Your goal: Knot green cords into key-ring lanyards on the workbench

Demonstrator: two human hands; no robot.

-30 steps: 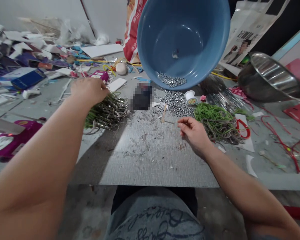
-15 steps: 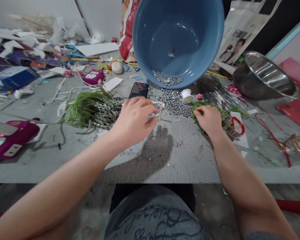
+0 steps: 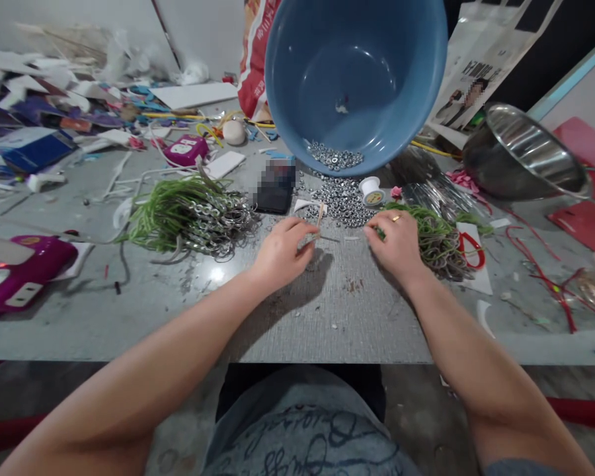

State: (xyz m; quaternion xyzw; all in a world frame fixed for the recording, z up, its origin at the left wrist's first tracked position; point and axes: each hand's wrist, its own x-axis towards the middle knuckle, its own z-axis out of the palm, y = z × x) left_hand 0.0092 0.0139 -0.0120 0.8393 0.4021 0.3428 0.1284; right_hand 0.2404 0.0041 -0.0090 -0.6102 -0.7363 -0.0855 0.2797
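My left hand point(image 3: 285, 251) is just above the table, fingers curled, with a small gap between thumb and forefinger. Close to those fingertips are a thin pale stick point(image 3: 321, 213) and a thin dark rod point(image 3: 331, 238). At the right, my right hand point(image 3: 395, 241) is closed around a bit of green cord point(image 3: 381, 233), at the near-left side of a green and grey cord bundle point(image 3: 441, 244). A ring is on one finger. Between and beyond the hands lies a heap of small metal nuts point(image 3: 344, 198). A second green cord bundle point(image 3: 171, 211), strung with metal nuts, lies left.
A tilted blue basin point(image 3: 357, 86) holding some nuts hangs over the heap. Around it are a white spool point(image 3: 371, 192), a phone point(image 3: 275, 188), red-handled scissors point(image 3: 472, 251) and a steel bowl point(image 3: 525, 155). Purple power strips point(image 3: 27, 274) and scraps lie left.
My left hand has come down and nearer the table edge, away from the left bundle, uncovering the phone. My right hand has moved left from the right bundle, with green cord in its fingers.
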